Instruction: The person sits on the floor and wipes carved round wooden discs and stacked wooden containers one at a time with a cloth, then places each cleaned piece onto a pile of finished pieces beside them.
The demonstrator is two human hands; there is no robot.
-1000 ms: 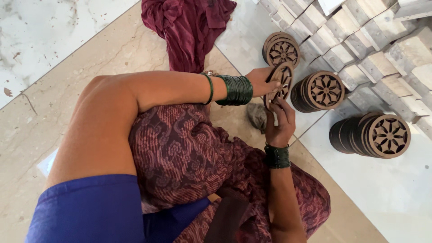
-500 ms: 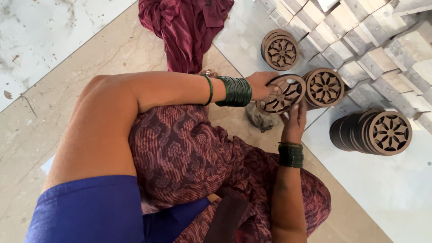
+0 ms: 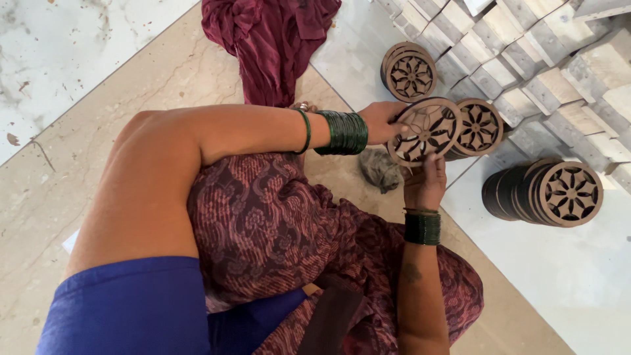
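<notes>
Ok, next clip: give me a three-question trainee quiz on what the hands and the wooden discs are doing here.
1. True or false: both hands grip the round brown wooden disc with the flower cut-out.
2. What lies on the floor below that disc? A) grey rag B) metal spoon C) glass bottle
3. How many disc groups rest on the floor nearby?

Key:
1. True: left hand at its edge, right hand beneath.
2. A, the crumpled grey rag.
3. Three: far stack, middle stack, row lying on edge.

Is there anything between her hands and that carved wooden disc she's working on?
Nothing visible. Both the left hand and the right hand already grip the carved wooden disc by its rim, above a grey rag.
</notes>
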